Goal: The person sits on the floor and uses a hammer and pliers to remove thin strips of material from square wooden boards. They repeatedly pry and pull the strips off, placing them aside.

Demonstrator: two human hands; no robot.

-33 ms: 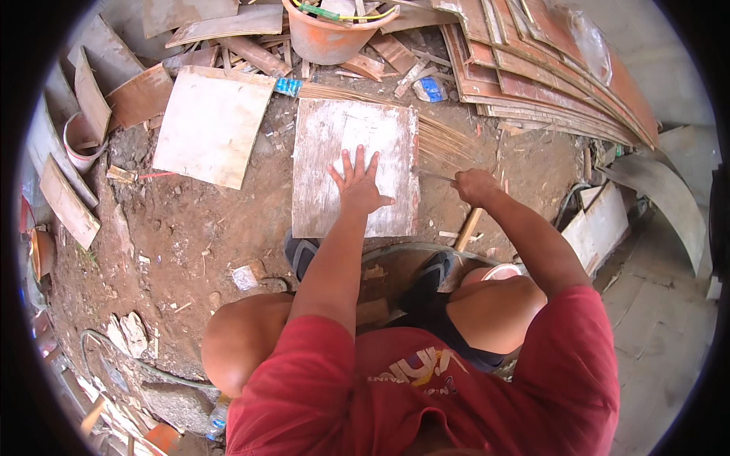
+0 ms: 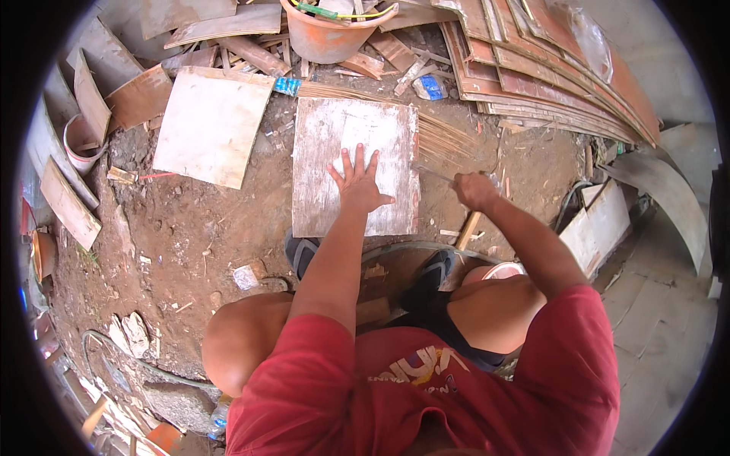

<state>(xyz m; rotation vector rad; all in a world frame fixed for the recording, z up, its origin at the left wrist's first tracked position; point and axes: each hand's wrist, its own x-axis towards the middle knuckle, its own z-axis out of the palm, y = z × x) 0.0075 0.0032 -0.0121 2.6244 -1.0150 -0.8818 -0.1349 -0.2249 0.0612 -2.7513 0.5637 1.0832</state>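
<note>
A square wooden board (image 2: pixel 319 175) with a worn white coating lies in front of me. My left hand (image 2: pixel 360 182) presses flat on it, fingers spread. Beyond the board's right edge, my right hand (image 2: pixel 474 190) is closed round a thin metal tool (image 2: pixel 435 173). The tool's narrow end points left and reaches that edge; whether it touches the wood I cannot tell. My fist hides the grip, so its exact kind does not show. A wooden stick (image 2: pixel 468 229) slants below my right hand, and how the two relate is unclear. Thin wooden strips (image 2: pixel 449 140) stick out beyond the board.
Another pale board (image 2: pixel 213 125) lies to the left. An orange-stained bucket (image 2: pixel 327 34) stands at the far side, among scrap wood. Large panels (image 2: pixel 547 76) are stacked at the far right. A pink bucket (image 2: pixel 494 272) sits beside my right knee. Debris litters the dirt ground.
The metal tool's tip has shifted slightly left and away from me, toward the board's edge. My left hand stays in place on the board.
</note>
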